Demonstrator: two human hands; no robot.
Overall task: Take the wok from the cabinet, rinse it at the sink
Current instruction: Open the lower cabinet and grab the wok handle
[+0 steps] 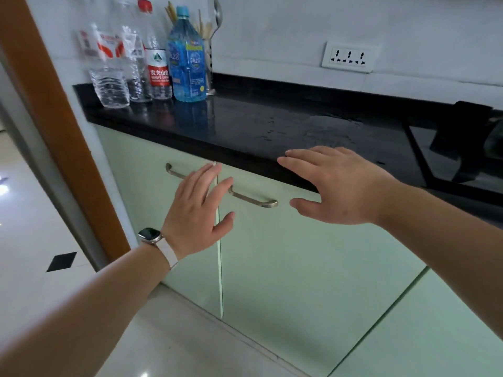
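Note:
Two pale green cabinet doors (285, 254) under a black countertop are closed, each with a metal bar handle. The right door's handle (255, 199) shows between my hands; the left door's handle (174, 171) is partly hidden behind my left hand. My left hand (198, 210), with a watch on the wrist, is open with fingers spread in front of the seam between the doors. My right hand (337, 186) is open, held flat in front of the counter edge. Neither hand holds anything. No wok or sink is in view.
The black countertop (272, 123) is wet in places. Several plastic bottles, one blue (187, 58), and a utensil holder (209, 50) stand at its far left. A wall socket (349, 57) is above. A brown door frame (54, 112) and white tiled floor (30, 227) lie left. A dark glass hob (462, 156) is at right.

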